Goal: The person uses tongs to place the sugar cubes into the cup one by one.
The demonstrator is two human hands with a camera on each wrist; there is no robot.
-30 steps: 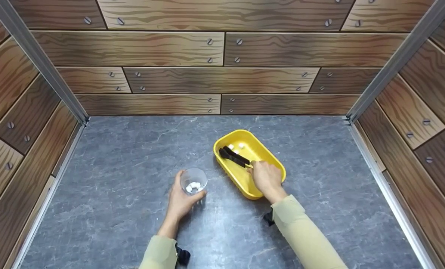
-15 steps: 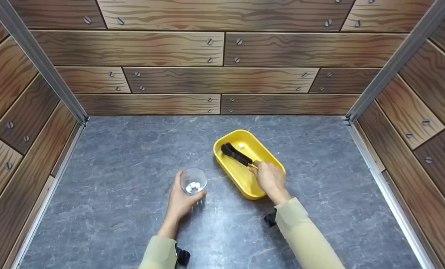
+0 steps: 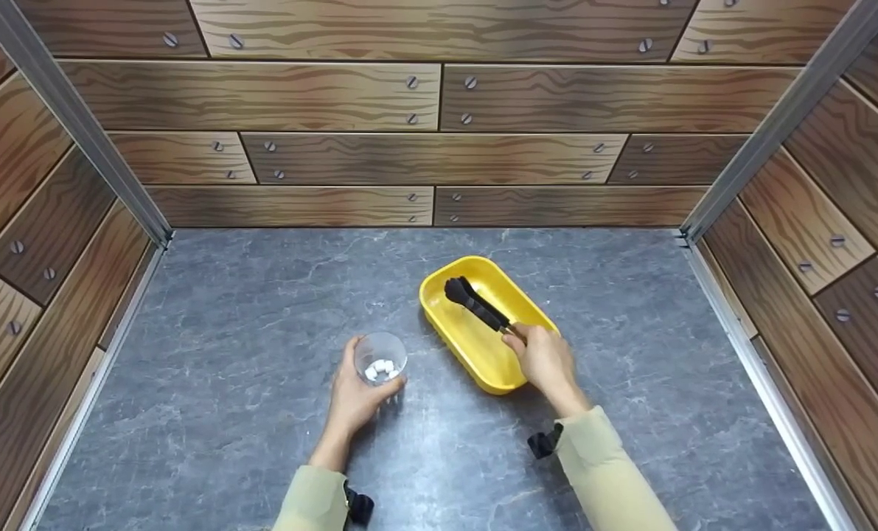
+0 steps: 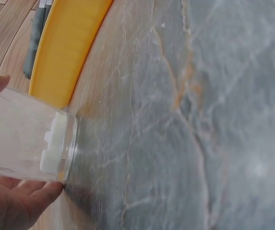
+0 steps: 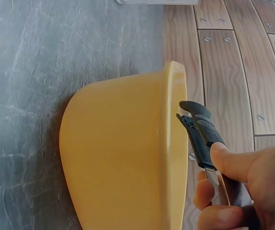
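My left hand [image 3: 357, 398] grips a clear plastic cup [image 3: 381, 345] standing on the grey surface, thumb on the near side. Several small white pieces [image 4: 54, 143] lie at the cup's bottom. My right hand [image 3: 547, 358] holds black-tipped tongs [image 3: 479, 306] over a yellow tray [image 3: 475, 350], the tips pointing to its far left end. Between the tong tips in the right wrist view shows a small white piece [image 5: 184, 112], partly hidden by the tips. In the head view, the tongs cover part of the tray floor.
Tray and cup stand apart on a grey marbled surface [image 3: 262, 310]. Wood-patterned walls [image 3: 335, 158] rise at the back and both sides, with metal rails [image 3: 763, 383] along the side edges. A black device [image 3: 360, 507] is strapped at the left wrist.
The tongs' tips have come together, and my right hand has moved right and toward me with them. White pieces seen in the tray earlier no longer show there. The left hand stays put.
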